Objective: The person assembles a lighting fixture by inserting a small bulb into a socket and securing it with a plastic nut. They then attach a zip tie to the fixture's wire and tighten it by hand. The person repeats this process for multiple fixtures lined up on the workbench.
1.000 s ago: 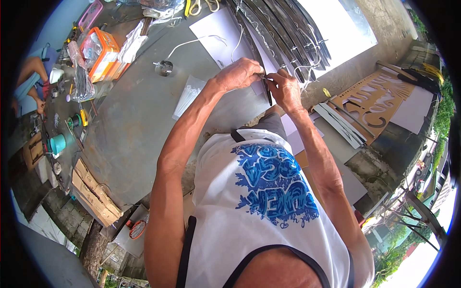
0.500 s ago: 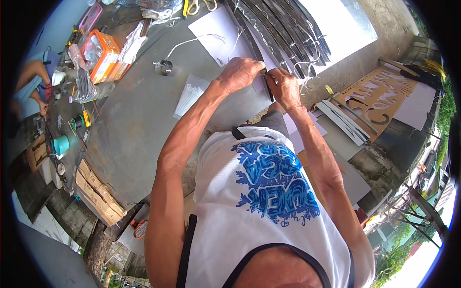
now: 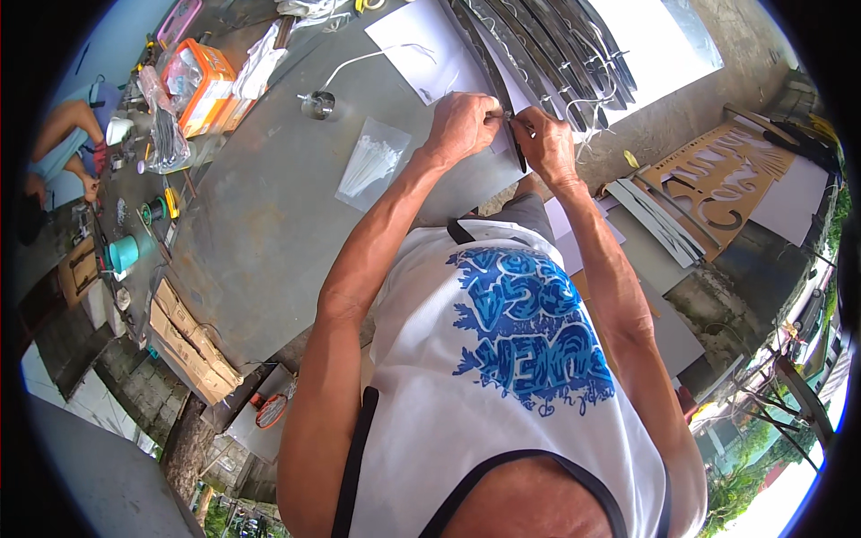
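Observation:
Close together over the table's near edge, both my hands work at a long black strip [image 3: 485,65]. My left hand [image 3: 463,127] is closed in a pinch beside the strip; what sits between its fingertips is too small to make out. My right hand [image 3: 549,151] has thumb and fingers closed on the strip near its close end, which pokes out below the fingers. Several similar dark strips [image 3: 538,56] with thin white wires lie just beyond. To the left rests a clear bag of thin white ties [image 3: 372,163], and past it a round metal piece [image 3: 317,105] with a white cable.
White sheets [image 3: 417,40] lie under the strips on the grey table [image 3: 269,197]. An orange tub [image 3: 208,85] and a teal cup [image 3: 123,254] stand left, with folded cardboard [image 3: 190,341] nearer. A cut-out tan board [image 3: 722,175] lies right. Another person's legs [image 3: 72,134] show far left.
The whole view has shifted slightly, so the table things sit higher and further right. Both hands stay at the same part of the strip, with small finger movements.

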`<state>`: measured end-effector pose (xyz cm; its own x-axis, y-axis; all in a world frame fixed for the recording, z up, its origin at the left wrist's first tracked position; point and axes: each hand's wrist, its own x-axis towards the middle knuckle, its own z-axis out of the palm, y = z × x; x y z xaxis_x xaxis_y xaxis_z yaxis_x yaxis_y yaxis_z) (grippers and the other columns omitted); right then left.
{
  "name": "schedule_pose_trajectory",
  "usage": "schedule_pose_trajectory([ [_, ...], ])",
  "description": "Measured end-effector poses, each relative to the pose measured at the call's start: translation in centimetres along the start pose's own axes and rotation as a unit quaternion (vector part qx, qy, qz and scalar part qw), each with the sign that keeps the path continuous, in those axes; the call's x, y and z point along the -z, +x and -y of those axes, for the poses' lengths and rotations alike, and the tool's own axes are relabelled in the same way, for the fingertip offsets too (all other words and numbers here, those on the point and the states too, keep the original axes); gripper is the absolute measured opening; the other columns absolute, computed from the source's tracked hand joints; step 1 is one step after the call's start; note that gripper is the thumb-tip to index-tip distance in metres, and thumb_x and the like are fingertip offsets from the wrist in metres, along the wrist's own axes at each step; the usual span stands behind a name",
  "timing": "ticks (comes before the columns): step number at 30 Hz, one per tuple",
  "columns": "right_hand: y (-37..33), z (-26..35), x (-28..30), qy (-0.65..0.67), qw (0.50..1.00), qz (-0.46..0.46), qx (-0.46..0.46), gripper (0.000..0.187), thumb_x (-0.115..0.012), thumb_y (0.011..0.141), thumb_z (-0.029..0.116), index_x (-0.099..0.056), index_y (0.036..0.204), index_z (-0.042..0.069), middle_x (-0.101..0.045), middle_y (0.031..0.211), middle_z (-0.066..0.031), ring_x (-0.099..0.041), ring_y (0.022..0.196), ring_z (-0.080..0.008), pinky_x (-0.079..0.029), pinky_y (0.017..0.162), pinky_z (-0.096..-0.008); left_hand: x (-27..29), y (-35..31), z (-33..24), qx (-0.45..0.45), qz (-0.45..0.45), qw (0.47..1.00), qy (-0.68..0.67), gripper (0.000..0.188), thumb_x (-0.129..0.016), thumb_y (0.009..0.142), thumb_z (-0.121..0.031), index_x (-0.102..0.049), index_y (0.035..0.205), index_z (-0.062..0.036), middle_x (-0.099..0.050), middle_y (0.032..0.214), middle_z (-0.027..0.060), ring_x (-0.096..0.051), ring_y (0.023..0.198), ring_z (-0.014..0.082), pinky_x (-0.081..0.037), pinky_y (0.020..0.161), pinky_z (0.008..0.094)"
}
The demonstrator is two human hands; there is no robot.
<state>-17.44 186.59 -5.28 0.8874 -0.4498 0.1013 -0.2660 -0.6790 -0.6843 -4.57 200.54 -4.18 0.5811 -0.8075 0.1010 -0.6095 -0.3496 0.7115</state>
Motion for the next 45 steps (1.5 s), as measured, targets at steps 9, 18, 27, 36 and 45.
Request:
schedule_pose_trajectory([
  [9,0.1,0.3,0.3,-0.011,1.0,-0.003,-0.003,0.016,-0.07,0.091,0.017,-0.07,0.096,0.001,-0.074,0.093,-0.0192,-0.073,0.082,-0.0381,-0.057,0.073,-0.0427,-2.0,-0.5,0.9,-0.147,-0.153,0.977,0.006,0.007,-0.076,0.076,-0.003,-0.073,0.083,-0.0047,-0.072,0.082,0.0081,-0.069,0.078,0.0294,-0.055,0.073,0.0395],
  [18,0.1,-0.6,-0.5,0.006,1.0,-0.02,0.013,0.013,-0.067,0.09,0.015,-0.067,0.096,0.003,-0.072,0.091,-0.0207,-0.07,0.08,-0.0421,-0.055,0.072,-0.0488,-1.5,-0.1,1.1,-0.121,-0.13,0.984,-0.016,0.013,-0.078,0.079,-0.005,-0.074,0.092,-0.0045,-0.073,0.093,0.0087,-0.069,0.085,0.0291,-0.056,0.078,0.0396],
  [27,-0.1,-0.5,-1.1,0.009,0.999,-0.036,0.007,0.012,-0.067,0.089,0.012,-0.065,0.095,0.002,-0.071,0.091,-0.0223,-0.069,0.079,-0.0438,-0.054,0.072,-0.0502,-0.7,0.2,1.8,-0.163,-0.066,0.982,0.063,0.008,-0.075,0.081,-0.006,-0.075,0.088,-0.005,-0.07,0.083,0.0081,-0.069,0.081,0.029,-0.057,0.075,0.0402],
  [36,0.0,-0.4,-1.1,0.012,0.999,-0.043,0.004,0.012,-0.068,0.089,0.013,-0.066,0.093,0.002,-0.071,0.091,-0.0216,-0.07,0.079,-0.0429,-0.055,0.07,-0.0489,-2.4,-0.9,0.7,-0.164,-0.15,0.974,0.043,0.006,-0.076,0.077,-0.004,-0.073,0.082,-0.0052,-0.069,0.076,0.0078,-0.067,0.072,0.0302,-0.054,0.064,0.0391],
  [45,-0.4,-0.2,-0.9,0.016,0.999,-0.041,-0.006,0.014,-0.068,0.091,0.016,-0.067,0.094,0.002,-0.072,0.092,-0.021,-0.07,0.079,-0.0426,-0.055,0.071,-0.0485,-3.5,-1.9,-0.1,0.122,-0.09,0.953,-0.262,0.017,-0.079,0.084,-0.008,-0.077,0.098,0.0006,-0.078,0.089,0.0121,-0.073,0.08,0.0116,-0.057,0.071,0.0277],
])
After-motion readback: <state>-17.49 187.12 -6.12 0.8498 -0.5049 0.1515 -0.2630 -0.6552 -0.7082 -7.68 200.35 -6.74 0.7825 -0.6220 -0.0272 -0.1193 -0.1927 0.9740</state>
